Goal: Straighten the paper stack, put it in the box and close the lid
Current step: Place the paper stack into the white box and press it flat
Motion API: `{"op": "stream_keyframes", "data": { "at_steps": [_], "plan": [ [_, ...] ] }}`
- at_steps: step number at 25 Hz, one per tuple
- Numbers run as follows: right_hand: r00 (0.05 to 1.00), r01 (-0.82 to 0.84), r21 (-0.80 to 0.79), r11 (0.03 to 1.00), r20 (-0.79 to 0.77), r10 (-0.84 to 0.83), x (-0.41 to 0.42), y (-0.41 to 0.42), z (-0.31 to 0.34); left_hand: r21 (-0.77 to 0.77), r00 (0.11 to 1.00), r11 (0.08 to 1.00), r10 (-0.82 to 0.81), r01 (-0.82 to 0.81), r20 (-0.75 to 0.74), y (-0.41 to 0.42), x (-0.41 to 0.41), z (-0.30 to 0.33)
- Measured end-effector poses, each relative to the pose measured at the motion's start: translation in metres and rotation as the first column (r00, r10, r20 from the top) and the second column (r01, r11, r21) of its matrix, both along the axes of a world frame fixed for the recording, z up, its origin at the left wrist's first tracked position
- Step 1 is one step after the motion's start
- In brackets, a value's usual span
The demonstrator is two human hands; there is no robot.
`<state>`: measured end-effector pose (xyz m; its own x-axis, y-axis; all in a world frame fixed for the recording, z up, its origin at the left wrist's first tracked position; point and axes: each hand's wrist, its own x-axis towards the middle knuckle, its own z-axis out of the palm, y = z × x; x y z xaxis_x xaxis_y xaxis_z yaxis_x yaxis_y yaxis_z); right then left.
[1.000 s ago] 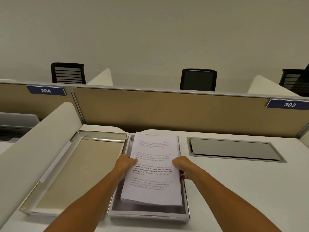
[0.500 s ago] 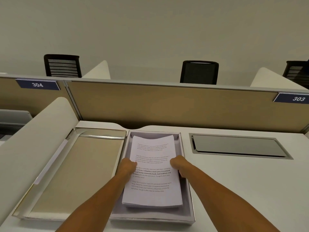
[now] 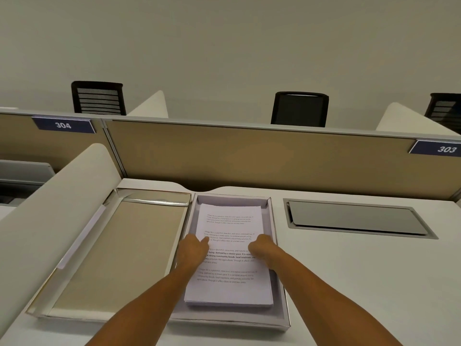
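Stack of white printed paper sheets (image 3: 230, 255), its top page carrying four blocks of small black text, lay flat inside the shallow grey rectangular box (image 3: 280, 283) on the white desk surface (image 3: 361, 283). The edges of the stack appeared roughly squared, with a narrow strip of box floor showing around it on the far, near and right sides. The box's open lid (image 3: 119, 253), with a beige inner panel and shiny silver rim, lay flat just left of the box, touching its left wall.

The left hand (image 3: 195, 248) rested on the left edge of the stack, and the right hand (image 3: 260, 247) on the right edge, both about midway along the stack's length. Each hand was curled, fingers drawn together and bent downward against the paper's sides; whether the fingertips gripped beneath the sheets could not be told.

The fingertips were hidden behind the knuckles. Parts of the third text block were covered by both hands, and the left forearm concealed the box's left wall. The print was too small to read in full
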<state>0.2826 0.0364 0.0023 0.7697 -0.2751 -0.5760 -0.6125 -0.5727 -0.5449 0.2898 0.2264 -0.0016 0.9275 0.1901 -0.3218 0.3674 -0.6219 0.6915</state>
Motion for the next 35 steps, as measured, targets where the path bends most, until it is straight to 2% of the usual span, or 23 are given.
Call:
{"op": "stream_keyframes", "data": {
  "at_steps": [14,20,22,24,26,27,29,31,33,35],
  "plan": [
    [0.999,0.049,0.086,0.995,-0.024,-0.048,-0.010,0.005,-0.012,0.057,0.996,0.994,-0.088,0.089,-0.028,0.006,-0.002,0.005],
    [1.000,0.019,0.079,0.997,-0.022,-0.017,-0.015,0.010,-0.010,0.009,0.994,0.995,-0.103,0.103,-0.036,0.010,-0.011,0.009],
    [0.998,-0.060,0.071,0.996,-0.028,0.062,-0.009,0.030,-0.020,0.018,0.998,0.998,-0.053,0.054,-0.025,0.023,-0.018,0.006],
    [0.992,-0.118,-0.019,0.993,0.050,0.119,-0.011,0.035,-0.029,0.109,0.989,0.984,-0.143,0.139,0.031,0.029,-0.028,-0.003],
    [0.969,-0.192,-0.116,0.974,0.132,0.207,0.002,0.035,-0.031,0.269,0.934,0.902,-0.355,0.337,0.021,0.030,-0.033,-0.019],
    [0.949,-0.256,-0.151,0.955,0.149,0.278,0.021,0.039,-0.044,0.335,0.887,0.830,-0.461,0.445,-0.035,0.034,-0.029,-0.035],
    [0.911,-0.333,-0.206,0.920,0.180,0.370,0.028,0.033,-0.031,0.475,0.721,0.599,-0.682,0.645,-0.119,0.039,-0.041,-0.045],
    [0.882,-0.381,-0.253,0.889,0.188,0.431,0.041,0.031,-0.019,0.583,0.577,0.406,-0.806,0.704,-0.136,0.046,-0.053,-0.049],
    [0.855,-0.432,-0.293,0.853,0.167,0.491,0.056,0.028,-0.009,0.628,0.515,0.331,-0.847,0.704,-0.131,0.049,-0.056,-0.045],
    [0.832,-0.464,-0.353,0.813,0.143,0.536,0.071,0.027,0.003,0.644,0.511,0.322,-0.850,0.694,-0.126,0.052,-0.055,-0.038]
  ]
}}
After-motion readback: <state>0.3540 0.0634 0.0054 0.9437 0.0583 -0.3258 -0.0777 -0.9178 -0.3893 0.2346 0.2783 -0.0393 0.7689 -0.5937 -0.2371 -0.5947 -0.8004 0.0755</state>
